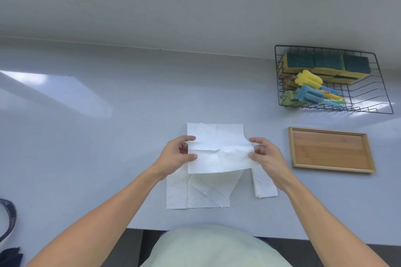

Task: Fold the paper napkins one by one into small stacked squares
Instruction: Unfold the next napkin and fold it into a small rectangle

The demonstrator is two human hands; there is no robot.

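The white paper napkin (219, 149) sits lifted just above the middle of the pale worktop (86, 136), creased across its width so the near half hangs toward the person. The left hand (176, 156) pinches its left edge between thumb and forefinger; the right hand (265, 155) pinches the right edge the same way — each grip is pressed onto the paper, and the remaining fingers curl behind it, partly hidden.

Beneath it, at 6 o'clock, an unfolded napkin (195, 193) lies flat with diagonal creases, its far part covered by the held sheet. At about 4 o'clock, a folded white stack (265, 188) is partly hidden behind the right wrist; how many layers it has cannot be made out.

At 3 o'clock lies a wooden tray (329, 149). At 2 o'clock a black wire basket (368, 102) holds green-topped yellow sponges (325, 64) and foam brushes in yellow and blue (310, 86) — some brownish and green pieces behind them are hard to identify. At the left edge a dark ring-like object (8, 219) is cut off.
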